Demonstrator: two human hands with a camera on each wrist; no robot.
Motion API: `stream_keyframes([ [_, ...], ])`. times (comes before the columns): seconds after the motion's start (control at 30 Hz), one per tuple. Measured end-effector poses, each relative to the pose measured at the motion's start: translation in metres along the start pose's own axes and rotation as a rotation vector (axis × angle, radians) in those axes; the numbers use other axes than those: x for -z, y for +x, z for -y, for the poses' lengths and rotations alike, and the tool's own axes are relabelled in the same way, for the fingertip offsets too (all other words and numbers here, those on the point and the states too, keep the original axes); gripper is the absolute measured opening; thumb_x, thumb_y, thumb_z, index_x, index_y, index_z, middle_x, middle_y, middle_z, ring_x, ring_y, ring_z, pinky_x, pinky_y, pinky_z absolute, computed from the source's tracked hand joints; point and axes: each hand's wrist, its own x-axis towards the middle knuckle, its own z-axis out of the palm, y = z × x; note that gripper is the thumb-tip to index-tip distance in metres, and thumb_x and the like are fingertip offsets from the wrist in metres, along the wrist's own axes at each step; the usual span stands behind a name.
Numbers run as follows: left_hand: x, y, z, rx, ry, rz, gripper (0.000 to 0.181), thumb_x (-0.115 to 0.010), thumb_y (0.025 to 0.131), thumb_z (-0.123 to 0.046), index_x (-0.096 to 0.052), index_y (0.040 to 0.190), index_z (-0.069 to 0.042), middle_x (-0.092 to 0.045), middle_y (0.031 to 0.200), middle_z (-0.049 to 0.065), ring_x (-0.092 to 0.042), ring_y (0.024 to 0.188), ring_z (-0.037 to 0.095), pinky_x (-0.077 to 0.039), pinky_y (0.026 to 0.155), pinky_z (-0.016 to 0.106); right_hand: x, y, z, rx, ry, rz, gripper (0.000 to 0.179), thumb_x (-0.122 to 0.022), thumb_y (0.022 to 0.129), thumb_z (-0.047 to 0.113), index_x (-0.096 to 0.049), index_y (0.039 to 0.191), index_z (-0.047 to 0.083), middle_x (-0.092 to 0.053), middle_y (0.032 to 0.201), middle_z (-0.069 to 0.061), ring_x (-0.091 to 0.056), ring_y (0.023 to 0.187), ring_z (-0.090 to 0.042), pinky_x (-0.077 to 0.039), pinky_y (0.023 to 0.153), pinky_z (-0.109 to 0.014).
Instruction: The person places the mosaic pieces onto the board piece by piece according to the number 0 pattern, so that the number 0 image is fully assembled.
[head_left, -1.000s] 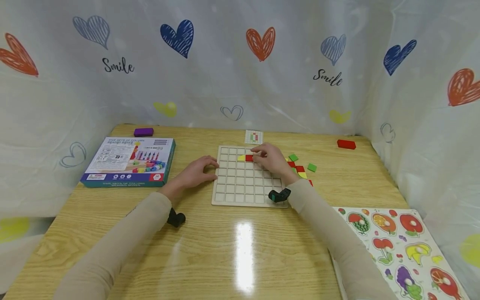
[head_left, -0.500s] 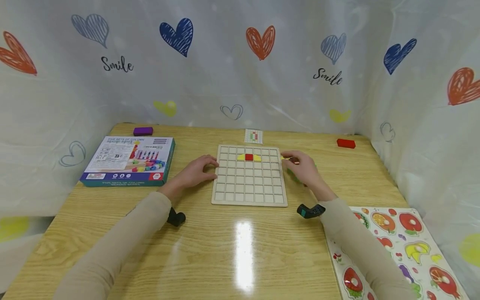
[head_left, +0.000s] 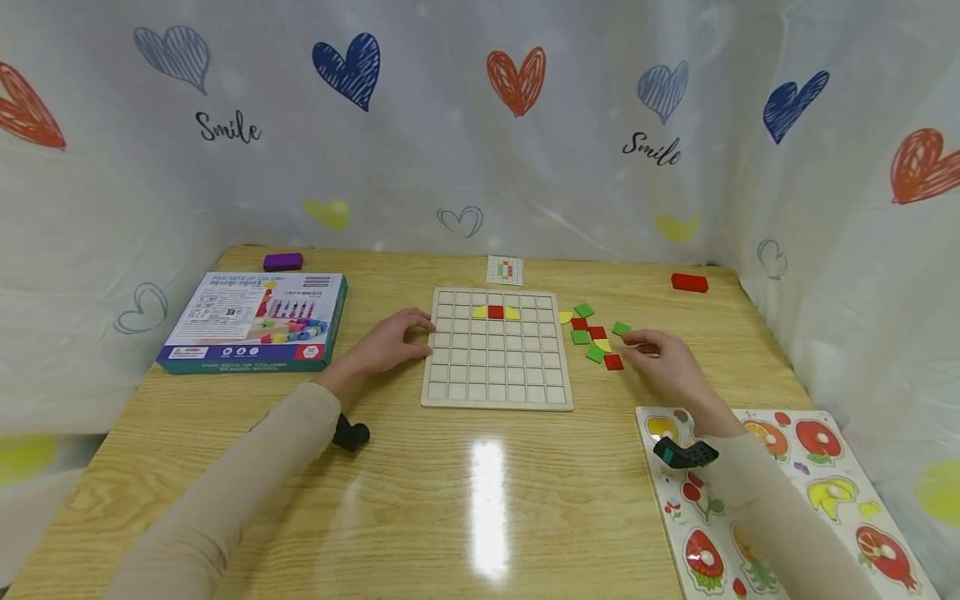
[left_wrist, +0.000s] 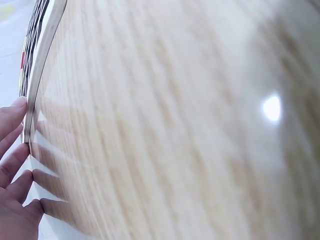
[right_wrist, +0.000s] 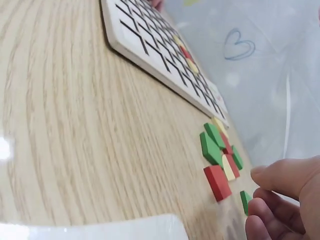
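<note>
Loosely curled with nothing held, the right grip (head_left: 663, 360) is just right of the tiles (head_left: 597, 332); the left grip (head_left: 386, 340), fingers spread, touches the left edge of the grid board (head_left: 490, 367). Only the head view shows the box (head_left: 247, 325).

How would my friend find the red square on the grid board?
Find the pale wooden grid board in the middle of the table. In its second row from the far edge, the red square tile sits between two yellow tiles. It is the board's only red tile; other red tiles lie loose on the table.
</note>
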Motion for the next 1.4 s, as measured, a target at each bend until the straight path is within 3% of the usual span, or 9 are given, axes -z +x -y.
stream_keyframes([
  [0.3, 0.001, 0.0, 0.001, -0.004, 0.003, -0.004, 0.037, -0.07, 0.092, -0.02, -0.061, 0.125, -0.005, -0.042, 0.148, 0.014, -0.024, 0.145, 0.033, -0.018, 0.118, 0.049, 0.0, -0.002, -0.012, -0.051, 0.028, 0.103, 0.047, -0.065, 0.095, 0.029, -0.056, 0.134, 0.003, -0.061, 0.126, -0.018, -0.056, 0.113, -0.032, -0.043, 0.1, -0.047],
  [0.57, 0.002, 0.0, -0.001, -0.015, 0.002, -0.009, 0.037, -0.07, 0.092, -0.019, -0.061, 0.125, -0.005, -0.043, 0.147, 0.015, -0.027, 0.144, 0.034, -0.019, 0.118, 0.049, -0.005, 0.001, -0.014, -0.011, 0.004, 0.106, 0.043, -0.067, 0.094, 0.029, -0.061, 0.13, 0.007, -0.061, 0.123, -0.013, -0.054, 0.102, -0.024, -0.046, 0.085, -0.027],
  [0.83, -0.001, -0.001, 0.0, -0.017, 0.006, -0.004, 0.036, -0.07, 0.092, -0.019, -0.061, 0.124, -0.005, -0.043, 0.147, 0.015, -0.028, 0.143, 0.034, -0.02, 0.118, 0.048, -0.006, -0.002, -0.013, 0.007, -0.005, 0.11, 0.035, -0.068, 0.093, 0.021, -0.064, 0.125, 0.005, -0.061, 0.119, -0.014, -0.053, 0.098, -0.025, -0.046, 0.085, -0.032],
  [1.4, -0.001, -0.001, 0.0, -0.009, 0.018, -0.005, 0.036, -0.069, 0.092, -0.019, -0.061, 0.125, -0.006, -0.042, 0.148, 0.015, -0.026, 0.144, 0.033, -0.018, 0.118, 0.048, -0.009, 0.001, -0.016, 0.056, -0.038, 0.093, 0.033, -0.071, 0.091, 0.021, -0.066, 0.12, 0.005, -0.059, 0.121, -0.014, -0.051, 0.1, -0.025, -0.044, 0.087, -0.035],
])
